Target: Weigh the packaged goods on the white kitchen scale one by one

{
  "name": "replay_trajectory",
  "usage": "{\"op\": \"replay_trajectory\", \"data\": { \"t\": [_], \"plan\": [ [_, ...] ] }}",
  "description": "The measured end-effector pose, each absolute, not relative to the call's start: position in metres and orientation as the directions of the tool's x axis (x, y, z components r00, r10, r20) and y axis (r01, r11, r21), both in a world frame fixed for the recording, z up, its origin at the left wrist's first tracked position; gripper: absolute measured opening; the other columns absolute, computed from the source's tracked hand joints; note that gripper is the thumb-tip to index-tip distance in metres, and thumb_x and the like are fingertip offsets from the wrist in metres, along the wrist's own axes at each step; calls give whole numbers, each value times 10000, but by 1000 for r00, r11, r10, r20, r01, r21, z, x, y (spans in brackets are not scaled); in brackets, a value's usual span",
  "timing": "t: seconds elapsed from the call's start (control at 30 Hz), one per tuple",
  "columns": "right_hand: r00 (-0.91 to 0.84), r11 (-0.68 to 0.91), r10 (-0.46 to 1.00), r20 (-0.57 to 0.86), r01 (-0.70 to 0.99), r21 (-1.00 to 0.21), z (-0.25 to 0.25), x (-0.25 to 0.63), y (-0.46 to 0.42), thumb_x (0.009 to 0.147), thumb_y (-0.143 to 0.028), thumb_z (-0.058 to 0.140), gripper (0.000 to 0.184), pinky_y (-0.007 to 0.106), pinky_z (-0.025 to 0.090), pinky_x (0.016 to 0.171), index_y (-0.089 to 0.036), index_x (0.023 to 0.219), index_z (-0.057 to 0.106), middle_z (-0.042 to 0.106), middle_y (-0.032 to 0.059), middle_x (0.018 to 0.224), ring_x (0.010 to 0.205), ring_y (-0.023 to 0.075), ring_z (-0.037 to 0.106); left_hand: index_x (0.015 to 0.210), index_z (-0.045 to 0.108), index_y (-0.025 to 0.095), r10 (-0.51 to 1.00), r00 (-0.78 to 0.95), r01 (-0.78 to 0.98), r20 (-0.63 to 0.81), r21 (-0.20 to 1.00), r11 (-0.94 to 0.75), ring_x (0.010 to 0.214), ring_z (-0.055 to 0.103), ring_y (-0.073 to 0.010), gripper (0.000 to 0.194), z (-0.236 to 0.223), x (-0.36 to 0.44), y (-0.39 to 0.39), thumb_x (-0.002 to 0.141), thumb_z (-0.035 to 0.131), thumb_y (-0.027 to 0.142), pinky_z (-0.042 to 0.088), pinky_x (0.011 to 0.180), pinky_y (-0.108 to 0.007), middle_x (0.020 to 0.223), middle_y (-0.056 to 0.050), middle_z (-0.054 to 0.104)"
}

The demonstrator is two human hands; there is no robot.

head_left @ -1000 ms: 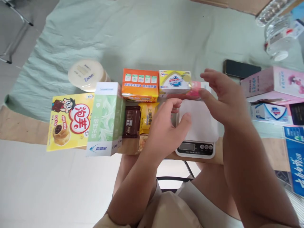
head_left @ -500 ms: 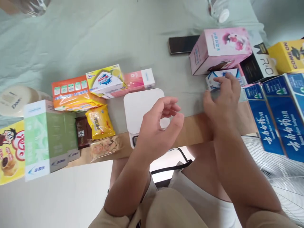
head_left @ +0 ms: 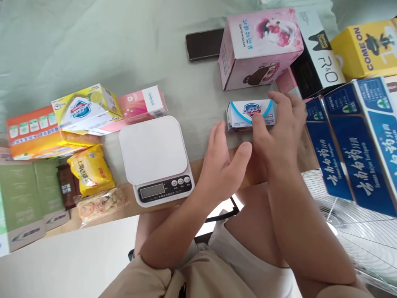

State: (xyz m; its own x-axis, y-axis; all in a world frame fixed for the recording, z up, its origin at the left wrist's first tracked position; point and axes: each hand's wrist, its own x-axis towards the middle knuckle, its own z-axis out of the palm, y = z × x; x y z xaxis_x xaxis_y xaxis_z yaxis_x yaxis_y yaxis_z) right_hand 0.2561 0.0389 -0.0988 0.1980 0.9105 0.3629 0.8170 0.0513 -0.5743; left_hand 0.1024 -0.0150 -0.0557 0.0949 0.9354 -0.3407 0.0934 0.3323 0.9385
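My right hand (head_left: 277, 132) grips a small white and blue Safeguard soap box (head_left: 246, 114) that rests on the green cloth, thumb on its front and fingers over its right end. Just left of it my left hand (head_left: 225, 163) hovers with fingers stretched and apart, holding nothing. A white kitchen scale (head_left: 155, 159) with a blank display stands to the left of both hands, its platform bare.
A yellow soap box (head_left: 85, 108), pink box (head_left: 142, 103), orange box (head_left: 31, 130) and snack packets (head_left: 89, 169) lie left of the scale. A pink carton (head_left: 259, 45), black phone (head_left: 203, 43), blue toothpaste boxes (head_left: 350, 140) and yellow box (head_left: 362, 49) crowd the right. A fan grille (head_left: 356, 231) sits below.
My right hand left the pink box by the scale, swung right and took hold of the Safeguard soap box. My left hand followed right and uncurled. The view shifted right.
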Motion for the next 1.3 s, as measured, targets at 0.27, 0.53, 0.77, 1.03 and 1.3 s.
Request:
{"op": "replay_trajectory", "data": {
  "t": [0.27, 0.53, 0.77, 1.03, 1.3],
  "plan": [
    [168, -18, 976, 139, 697, -717, -100, 242, 34, 940, -404, 643, 432, 625, 585, 1018, -292, 1355, 595, 708, 139, 1310, 1180, 352, 698, 1591, 393, 244, 961, 67, 83, -269, 961, 264, 1710, 166, -306, 648, -59, 103, -11, 1009, 619, 418, 215, 1402, -539, 1798, -87, 289],
    [75, 292, 928, 366, 464, -836, -75, 200, 16, 870, -240, 535, 553, 562, 586, 1069, -298, 1421, 534, 620, 90, 1488, 1337, 300, 656, 1533, 469, 298, 999, -48, 123, 3, 992, 3, 1713, 147, -326, 574, -29, 67, -25, 998, 652, 399, 251, 1393, -520, 1750, -27, 386],
    [-116, 492, 866, 487, 368, -789, -91, 143, 38, 952, -288, 547, 530, 571, 526, 1171, -362, 1475, 502, 539, 49, 1607, 1548, 314, 497, 1526, 438, 280, 987, -139, 82, 80, 994, -69, 1684, 276, -259, 599, -34, -4, -23, 966, 563, 450, 270, 1390, -406, 1738, -34, 401],
    [-199, 433, 901, 385, 367, -823, -94, 110, 82, 1008, -368, 555, 375, 571, 456, 1275, -350, 1370, 650, 584, 33, 1605, 1553, 295, 508, 1459, 490, 305, 996, -94, 17, 3, 1000, -1, 1609, 427, -195, 485, -19, -53, 12, 985, 497, 406, 374, 1317, -311, 1651, 18, 509],
    [-230, 343, 936, 265, 440, -830, -104, 99, 89, 931, -201, 558, 498, 529, 543, 1214, -341, 1396, 669, 574, 10, 1629, 1493, 265, 585, 1454, 578, 248, 917, -393, 249, 66, 968, 37, 1620, 398, -265, 456, -28, -87, -1, 1050, 532, 455, 292, 1366, -450, 1649, -56, 536]
  ]
}}
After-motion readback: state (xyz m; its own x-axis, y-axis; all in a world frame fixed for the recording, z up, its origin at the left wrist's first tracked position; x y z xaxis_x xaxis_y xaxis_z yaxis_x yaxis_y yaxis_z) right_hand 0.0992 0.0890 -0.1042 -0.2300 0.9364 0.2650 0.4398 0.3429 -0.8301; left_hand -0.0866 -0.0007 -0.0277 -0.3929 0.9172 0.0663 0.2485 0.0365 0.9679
